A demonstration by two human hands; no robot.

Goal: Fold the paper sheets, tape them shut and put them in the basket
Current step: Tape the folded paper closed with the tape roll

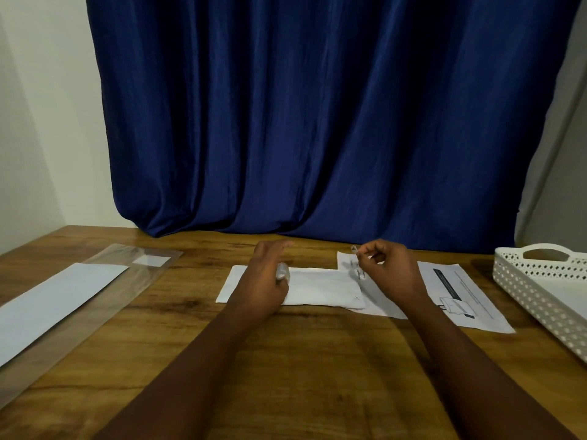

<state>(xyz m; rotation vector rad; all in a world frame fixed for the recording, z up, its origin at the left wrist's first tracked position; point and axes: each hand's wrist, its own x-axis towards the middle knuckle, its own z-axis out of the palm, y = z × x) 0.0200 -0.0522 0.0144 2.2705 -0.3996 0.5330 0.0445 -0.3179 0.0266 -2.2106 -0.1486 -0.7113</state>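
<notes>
Left hand (268,274) sits over the left part of the folded paper (317,285), curled round a small clear tape roll (282,271), fingers stretched fwd, thumb side up. Right hand (389,268) hovers above the paper's right end, thumb + index fingertips (360,250) pinched on a clear bit of tape (354,248) (tiny, hard to make out; strip btwn the hands can't be seen). Folded paper lies flat mid-table, long side left-right, its right end overlapping a printed sheet (457,296) w/ a dark bar and a line drawing; that sheet runs under the right wrist. White perforated basket (521,281) at the right edge of the wooden table (301,360), near the printed sheet but not touching; a white sheet seems to lie inside. Far left: blank white sheet (57,296) on a clear plastic sleeve (133,281), well apart from the hands. Blue curtain (317,122) behind the table.
</notes>
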